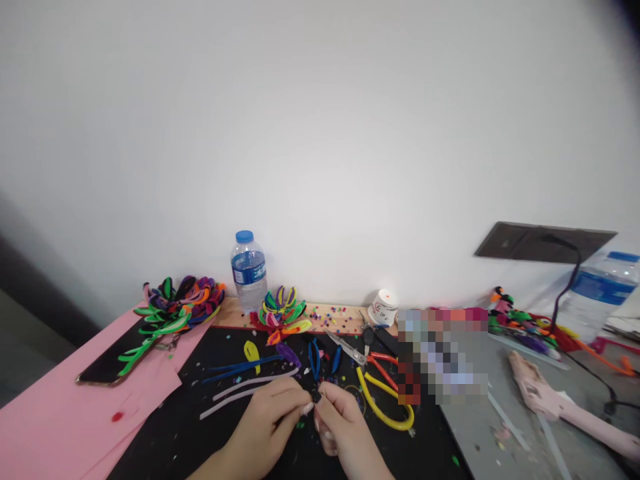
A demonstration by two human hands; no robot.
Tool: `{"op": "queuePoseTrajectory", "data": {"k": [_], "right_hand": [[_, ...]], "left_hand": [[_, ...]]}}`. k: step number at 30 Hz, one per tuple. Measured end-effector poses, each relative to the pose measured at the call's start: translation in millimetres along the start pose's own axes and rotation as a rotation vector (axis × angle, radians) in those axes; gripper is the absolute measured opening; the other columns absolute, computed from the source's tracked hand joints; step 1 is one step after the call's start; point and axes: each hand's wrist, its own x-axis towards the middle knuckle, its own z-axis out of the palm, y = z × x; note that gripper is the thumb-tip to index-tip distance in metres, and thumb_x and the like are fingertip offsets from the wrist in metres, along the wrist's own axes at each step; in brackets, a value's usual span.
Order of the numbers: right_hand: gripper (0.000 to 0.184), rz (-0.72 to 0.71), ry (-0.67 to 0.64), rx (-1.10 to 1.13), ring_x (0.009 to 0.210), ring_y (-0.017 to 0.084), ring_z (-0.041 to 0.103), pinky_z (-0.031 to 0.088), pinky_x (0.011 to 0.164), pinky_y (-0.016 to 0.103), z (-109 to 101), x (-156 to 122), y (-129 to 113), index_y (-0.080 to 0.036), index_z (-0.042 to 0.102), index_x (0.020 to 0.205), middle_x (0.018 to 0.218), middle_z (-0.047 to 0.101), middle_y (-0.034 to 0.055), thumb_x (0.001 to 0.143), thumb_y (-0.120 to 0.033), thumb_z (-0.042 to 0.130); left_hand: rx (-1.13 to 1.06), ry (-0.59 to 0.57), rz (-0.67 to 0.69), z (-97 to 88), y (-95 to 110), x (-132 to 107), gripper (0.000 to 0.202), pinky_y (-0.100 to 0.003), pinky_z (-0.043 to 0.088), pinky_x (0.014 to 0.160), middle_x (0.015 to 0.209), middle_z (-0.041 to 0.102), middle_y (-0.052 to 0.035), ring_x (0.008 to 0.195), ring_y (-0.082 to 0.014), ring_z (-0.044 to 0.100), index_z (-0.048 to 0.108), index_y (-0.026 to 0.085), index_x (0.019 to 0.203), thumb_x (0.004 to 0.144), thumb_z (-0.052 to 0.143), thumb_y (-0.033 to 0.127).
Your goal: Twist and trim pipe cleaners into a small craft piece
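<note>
My left hand (pixel 273 423) and my right hand (pixel 345 423) meet low in the middle, fingertips pinched together. A blue pipe cleaner loop (pixel 314 360) stands up from between the fingertips; its lower end is hidden by them. Another small blue loop (pixel 337 360) lies just right of it. To the left are a purple folded pipe cleaner (pixel 289 355), a yellow-green loop (pixel 252 357), straight blue pipe cleaners (pixel 240 368) and pale lilac pipe cleaners (pixel 250 381). Right of my hands lie scissors (pixel 383 365) with red handles and a bent yellow tube-like piece (pixel 400 424).
A black mat (pixel 165 433) covers the work area, with pink sheets (pixel 45 427) and a phone (pixel 107 363) to its left. Behind stand pipe cleaner flowers (pixel 185 307), a water bottle (pixel 249 280) and a paper cup (pixel 383 308). A pink glue gun (pixel 550 400) lies right.
</note>
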Motion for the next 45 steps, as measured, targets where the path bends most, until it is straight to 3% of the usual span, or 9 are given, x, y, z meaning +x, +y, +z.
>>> {"op": "queuePoseTrajectory", "data": {"k": [5, 10, 17, 25, 27, 31, 34, 38, 45], "right_hand": [[0.039, -0.152, -0.016, -0.217, 0.039, 0.004, 0.021, 0.016, 0.039, 0.019, -7, 0, 4, -0.018, 0.038, 0.057, 0.046, 0.029, -0.0091, 0.079, -0.048, 0.049], [0.036, -0.298, -0.053, -0.496, 0.053, 0.008, 0.035, 0.027, 0.051, 0.020, -7, -7, -9, -0.016, 0.045, 0.060, 0.056, 0.038, -0.0046, 0.086, -0.039, 0.041], [0.033, -0.423, -0.076, -0.797, 0.060, 0.010, 0.042, 0.032, 0.060, 0.019, -6, -17, -15, -0.017, 0.051, 0.064, 0.062, 0.046, -0.0031, 0.090, -0.031, 0.036], [0.030, -0.629, -0.195, -0.934, 0.061, 0.011, 0.043, 0.032, 0.058, 0.021, -8, -18, -14, -0.018, 0.047, 0.064, 0.064, 0.048, -0.0004, 0.090, -0.023, 0.032], [0.029, -0.627, -0.160, -0.905, 0.060, 0.010, 0.042, 0.031, 0.056, 0.021, -8, -17, -13, -0.017, 0.045, 0.063, 0.064, 0.046, -0.0008, 0.090, -0.024, 0.034], [0.034, -0.431, -0.013, -0.601, 0.054, 0.009, 0.038, 0.029, 0.051, 0.021, -9, -10, -7, -0.017, 0.042, 0.061, 0.057, 0.040, -0.0030, 0.089, -0.036, 0.036], [0.043, -0.245, 0.027, -0.316, 0.043, 0.007, 0.030, 0.022, 0.042, 0.020, -11, -3, -1, -0.017, 0.042, 0.059, 0.049, 0.035, -0.0051, 0.089, -0.046, 0.031], [0.040, -0.095, 0.032, -0.141, 0.036, 0.004, 0.021, 0.014, 0.037, 0.019, -12, 2, 3, -0.017, 0.040, 0.056, 0.043, 0.030, -0.0082, 0.084, -0.046, 0.041], [0.028, 0.038, 0.059, -0.070, 0.034, 0.002, 0.017, 0.009, 0.035, 0.018, -9, 1, 2, -0.019, 0.036, 0.057, 0.043, 0.030, -0.0103, 0.079, -0.033, 0.047]], "left_hand": [[-0.198, -0.022, -0.202, -1.3, 3, 4, 0.023, -0.020, 0.038, 0.061, 0.062, 0.056, -0.0005, 0.063, -0.0124, 0.053, 0.061, 0.014, 0.063, 0.082, 0.050, 0.023], [-0.647, -0.127, -0.408, 2.3, -7, 3, 0.025, -0.020, 0.037, 0.055, 0.057, 0.054, 0.0014, 0.053, -0.0095, 0.049, 0.062, 0.011, 0.066, 0.076, 0.058, 0.034], [-1.135, -0.213, -0.612, 1.2, -6, 2, 0.023, -0.017, 0.035, 0.046, 0.056, 0.055, 0.0003, 0.047, -0.0067, 0.047, 0.061, 0.009, 0.066, 0.066, 0.069, 0.031], [-1.349, -0.264, -0.731, 3.1, -10, -3, 0.022, -0.016, 0.029, 0.039, 0.049, 0.054, -0.0003, 0.038, -0.0056, 0.045, 0.061, 0.010, 0.062, 0.058, 0.075, 0.026], [-1.362, -0.255, -0.723, 3.8, -10, -2, 0.021, -0.016, 0.029, 0.039, 0.048, 0.053, 0.0009, 0.038, -0.0051, 0.043, 0.061, 0.010, 0.063, 0.060, 0.074, 0.027], [-1.152, -0.178, -0.631, 3.3, -5, 3, 0.020, -0.018, 0.034, 0.044, 0.055, 0.053, 0.0004, 0.045, -0.0070, 0.045, 0.061, 0.012, 0.066, 0.069, 0.067, 0.031], [-0.722, -0.098, -0.465, 0.8, -2, 6, 0.022, -0.021, 0.038, 0.053, 0.058, 0.054, -0.0006, 0.052, -0.0097, 0.048, 0.062, 0.013, 0.066, 0.078, 0.058, 0.032], [-0.196, -0.048, -0.201, -2.9, 2, 4, 0.017, -0.023, 0.039, 0.068, 0.071, 0.060, -0.0027, 0.070, -0.0141, 0.054, 0.064, 0.016, 0.075, 0.083, 0.051, 0.023], [0.060, -0.128, -0.014, -1.8, -1, -1, 0.022, -0.023, 0.039, 0.067, 0.079, 0.058, -0.0053, 0.074, -0.0148, 0.052, 0.061, 0.018, 0.086, 0.087, 0.038, 0.016]]}}
